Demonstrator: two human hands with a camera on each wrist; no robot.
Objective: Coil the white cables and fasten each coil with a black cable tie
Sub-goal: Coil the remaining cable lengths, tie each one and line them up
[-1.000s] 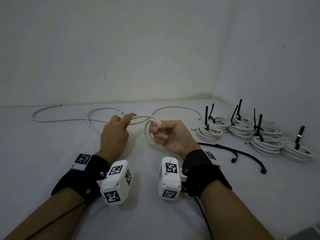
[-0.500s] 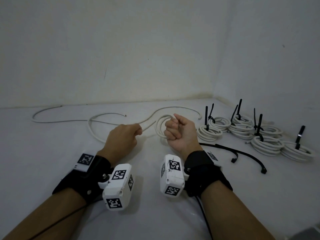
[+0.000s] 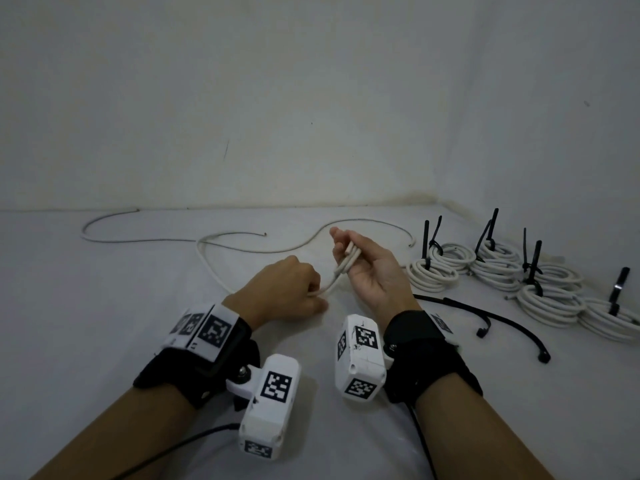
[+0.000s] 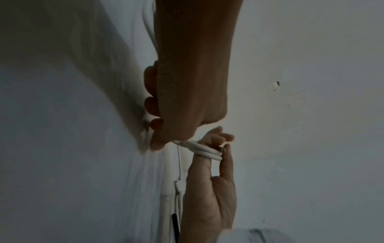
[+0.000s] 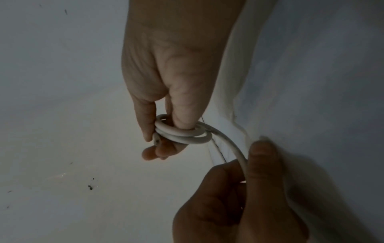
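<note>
Right hand [image 3: 369, 271] pinches small coil [image 5: 182, 134] of white cable [image 3: 214, 268] (thumb through loops); left hand [image 3: 282, 294] fist-grips trailing strand above white floor [image 3: 104, 323].

A white sheet-covered surface [image 3: 104, 323] met the walls at a corner. On it trailed a loose white cable [image 3: 214, 268] in slack curves. To the right sat a cluster of coiled white cables [image 3: 491, 268], each fastened with an upright black tie, and near them lay two loose black cable ties [image 3: 485, 315].
</note>
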